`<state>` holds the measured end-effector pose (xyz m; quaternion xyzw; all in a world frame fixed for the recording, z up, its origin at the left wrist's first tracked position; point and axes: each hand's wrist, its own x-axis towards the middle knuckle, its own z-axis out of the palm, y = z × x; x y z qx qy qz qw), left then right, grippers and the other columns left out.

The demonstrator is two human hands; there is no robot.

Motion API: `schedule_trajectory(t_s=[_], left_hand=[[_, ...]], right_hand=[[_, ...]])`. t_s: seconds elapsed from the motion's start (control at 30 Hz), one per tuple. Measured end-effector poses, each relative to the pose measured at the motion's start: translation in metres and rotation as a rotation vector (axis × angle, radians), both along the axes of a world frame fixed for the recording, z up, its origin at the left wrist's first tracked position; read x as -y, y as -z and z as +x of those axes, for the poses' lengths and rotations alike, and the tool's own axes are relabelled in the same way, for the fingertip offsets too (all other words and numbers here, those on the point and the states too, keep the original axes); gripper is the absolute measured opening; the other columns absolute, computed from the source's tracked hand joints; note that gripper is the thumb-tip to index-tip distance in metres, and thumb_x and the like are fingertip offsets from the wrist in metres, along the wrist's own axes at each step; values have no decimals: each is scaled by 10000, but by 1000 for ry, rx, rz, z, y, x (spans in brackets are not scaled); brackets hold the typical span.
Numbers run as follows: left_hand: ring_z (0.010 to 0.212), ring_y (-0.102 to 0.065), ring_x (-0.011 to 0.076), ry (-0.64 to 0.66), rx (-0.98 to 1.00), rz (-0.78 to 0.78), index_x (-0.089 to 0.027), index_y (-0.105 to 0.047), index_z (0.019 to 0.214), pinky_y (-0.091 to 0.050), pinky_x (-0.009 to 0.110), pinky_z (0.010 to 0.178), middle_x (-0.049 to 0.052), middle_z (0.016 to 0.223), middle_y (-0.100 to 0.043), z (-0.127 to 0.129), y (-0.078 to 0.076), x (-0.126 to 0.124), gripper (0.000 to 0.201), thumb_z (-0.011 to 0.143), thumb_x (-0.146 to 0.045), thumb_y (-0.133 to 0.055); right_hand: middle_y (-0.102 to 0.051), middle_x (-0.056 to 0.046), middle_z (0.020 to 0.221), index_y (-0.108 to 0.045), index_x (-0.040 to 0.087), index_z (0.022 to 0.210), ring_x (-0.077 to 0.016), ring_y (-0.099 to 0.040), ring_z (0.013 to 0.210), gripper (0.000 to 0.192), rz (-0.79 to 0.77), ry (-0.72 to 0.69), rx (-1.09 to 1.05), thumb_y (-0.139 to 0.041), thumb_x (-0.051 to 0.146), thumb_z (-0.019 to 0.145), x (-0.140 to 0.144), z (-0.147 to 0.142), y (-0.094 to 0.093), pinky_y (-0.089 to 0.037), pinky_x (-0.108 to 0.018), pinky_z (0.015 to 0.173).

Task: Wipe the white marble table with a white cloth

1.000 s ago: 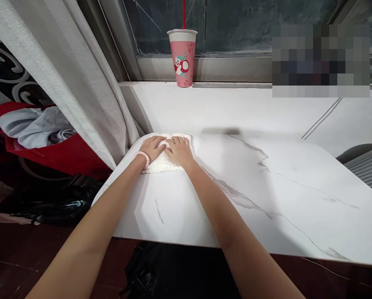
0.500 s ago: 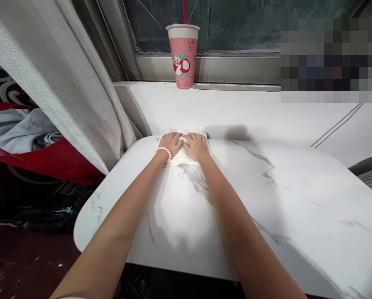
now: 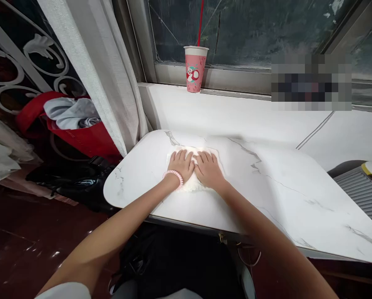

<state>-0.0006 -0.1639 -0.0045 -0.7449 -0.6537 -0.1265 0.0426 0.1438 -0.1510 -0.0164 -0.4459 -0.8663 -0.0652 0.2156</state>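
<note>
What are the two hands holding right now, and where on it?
Nothing is gripped. The left hand and right hand lie flat, palms down, side by side on the middle of a white cloth on the marble table.

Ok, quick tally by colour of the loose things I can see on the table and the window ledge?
White: 1, the cloth flat on the table under the left hand and right hand.
Pink: 2, the cup on the window ledge and the coiled band on the left wrist.
Red: 1, the straw in the cup.
Total: 4.
</note>
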Motion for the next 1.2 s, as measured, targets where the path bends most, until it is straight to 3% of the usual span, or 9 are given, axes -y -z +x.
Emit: schedule_trajectory(t_s=[0.13,0.23,0.37,0.5,0.67,1.0,1.2], left_hand=[[1382,-428,320,62,38,46,-167,-517,1398,-264,535,1180,150,1460,-514,16,7,60,509,954,-337,-335],[1385,-424,329,120,72,67,-180,-527,1391,-266,553,1178,155,1454,-519,30,10,86,509,950,-345,-334],[1390,-412,345,156,87,41,-162,-527,1388,-263,572,1176,174,1458,-507,52,7,93,507,950,-342,-343],[1388,-411,341,209,99,0,-146,-529,1378,-264,567,1175,185,1452,-507,65,3,83,495,959,-346,-357],[1352,-457,283,267,67,15,-215,-537,1357,-299,510,1162,117,1427,-543,57,1,38,446,962,-345,-375],[1306,-482,289,147,59,6,-190,-538,1329,-302,484,1129,146,1370,-569,68,-3,-100,428,967,-302,-339],[1314,-474,256,251,62,-8,-225,-545,1326,-300,433,1136,93,1380,-569,77,-3,-160,424,951,-321,-370]], right_hand=[[-522,-159,1432,-550,126,1364,-315,-406,1341,464,-32,-2,43,-327,274,985,65,22,-2,-246,-522,1150],[-516,-144,1451,-556,146,1374,-311,-400,1361,475,-49,41,38,-324,279,981,98,37,-3,-241,-523,1164],[-528,-115,1448,-565,169,1370,-284,-405,1371,476,-71,91,26,-335,271,966,111,58,-3,-234,-492,1183],[-526,-98,1449,-565,180,1359,-277,-402,1370,467,-100,132,21,-351,281,957,106,71,-3,-234,-478,1180],[-544,-131,1414,-562,166,1337,-308,-418,1330,452,-85,222,-29,-365,268,943,76,62,-3,-231,-520,1146],[-579,-110,1354,-593,195,1252,-248,-450,1288,363,-140,175,-139,-407,226,942,-72,63,-8,-275,-436,1112],[-568,-136,1361,-576,170,1269,-279,-446,1278,375,-117,308,-160,-377,223,956,-109,69,-7,-236,-489,1121]])
